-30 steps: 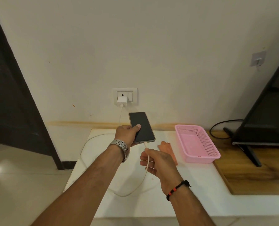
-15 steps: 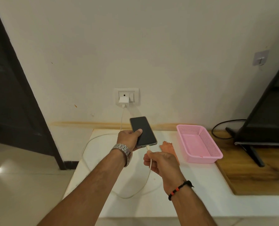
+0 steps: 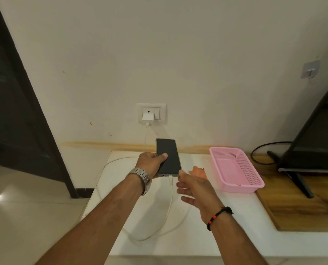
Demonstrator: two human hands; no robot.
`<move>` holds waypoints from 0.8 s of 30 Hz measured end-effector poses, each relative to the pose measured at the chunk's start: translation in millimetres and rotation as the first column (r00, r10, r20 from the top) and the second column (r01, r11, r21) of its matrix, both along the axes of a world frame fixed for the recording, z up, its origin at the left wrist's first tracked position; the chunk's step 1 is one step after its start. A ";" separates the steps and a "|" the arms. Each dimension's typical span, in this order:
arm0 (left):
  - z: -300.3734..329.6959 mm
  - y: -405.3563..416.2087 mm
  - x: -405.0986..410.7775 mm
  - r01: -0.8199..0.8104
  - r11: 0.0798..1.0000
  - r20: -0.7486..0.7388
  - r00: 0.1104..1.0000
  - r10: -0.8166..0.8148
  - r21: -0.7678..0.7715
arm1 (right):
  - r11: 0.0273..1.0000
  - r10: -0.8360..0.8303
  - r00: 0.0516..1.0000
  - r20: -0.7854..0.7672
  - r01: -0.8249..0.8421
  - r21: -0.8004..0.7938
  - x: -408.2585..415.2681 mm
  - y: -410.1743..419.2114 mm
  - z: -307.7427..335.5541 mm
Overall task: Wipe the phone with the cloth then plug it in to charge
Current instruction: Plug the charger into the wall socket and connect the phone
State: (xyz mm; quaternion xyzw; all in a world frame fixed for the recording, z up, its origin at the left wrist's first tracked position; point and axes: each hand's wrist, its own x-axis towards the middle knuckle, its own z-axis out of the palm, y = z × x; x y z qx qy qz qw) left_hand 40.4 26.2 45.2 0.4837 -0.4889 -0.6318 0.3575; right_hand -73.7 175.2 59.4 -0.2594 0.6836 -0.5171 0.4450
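Observation:
My left hand [image 3: 150, 163] grips a black phone [image 3: 168, 156] by its left edge, screen up and dark, above the white counter [image 3: 207, 222]. A white cable [image 3: 171, 199] hangs from the phone's bottom end, loops over the counter and runs up to a white charger [image 3: 147, 118] in the wall socket [image 3: 151, 113]. My right hand [image 3: 194, 188] hovers just right of the connector with fingers spread, holding nothing. An orange cloth [image 3: 198, 172] lies on the counter behind my right hand, partly hidden by it.
A pink mesh basket [image 3: 236, 169] stands on the counter to the right. Further right, a black TV on a stand [image 3: 312, 150] and a black cord [image 3: 262, 152] sit on a wooden surface [image 3: 297, 207]. A dark door frame [image 3: 25, 111] is at left.
The right hand pushed the cable's connector up into the phone's bottom end, then let go and opened. The left hand kept the phone nearly in place.

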 end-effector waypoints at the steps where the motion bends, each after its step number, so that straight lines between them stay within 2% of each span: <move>1: -1.9 0.8 0.9 0.016 1.000 0.009 1.000 -0.016 0.007 | 0.999 -0.043 0.999 0.014 0.043 -0.017 -5.5 -4.2 -2.2; 3: -6.7 2.7 0.7 0.041 0.999 0.034 0.999 -0.042 0.030 | 0.995 -0.081 0.993 0.081 0.086 -0.057 -17.2 -15.8 -9.7; 6: -13.9 5.2 -1.0 0.067 0.995 0.040 0.997 -0.070 0.074 | 0.998 -0.025 0.993 0.113 0.033 -0.062 -26.8 -32.9 -20.9; 9: -19.6 5.5 -0.2 0.104 0.988 0.045 0.993 -0.110 0.111 | 0.999 -0.029 1.000 -0.010 0.029 -0.030 -30.0 -45.3 -32.5; 16: -39.3 -3.4 2.1 0.057 0.997 0.273 0.959 -0.071 0.057 | 0.996 0.008 0.990 -0.138 0.005 0.093 -28.7 -53.0 -60.7; 20: -48.0 -7.0 -0.4 0.082 0.997 0.428 0.901 -0.069 -0.011 | 0.992 0.023 0.980 -0.196 0.002 0.123 -27.9 -54.6 -72.4; 24: -53.2 -4.9 -2.9 0.107 0.992 0.502 0.863 -0.059 -0.067 | 0.988 0.046 0.955 -0.293 0.001 0.157 -29.8 -58.3 -81.2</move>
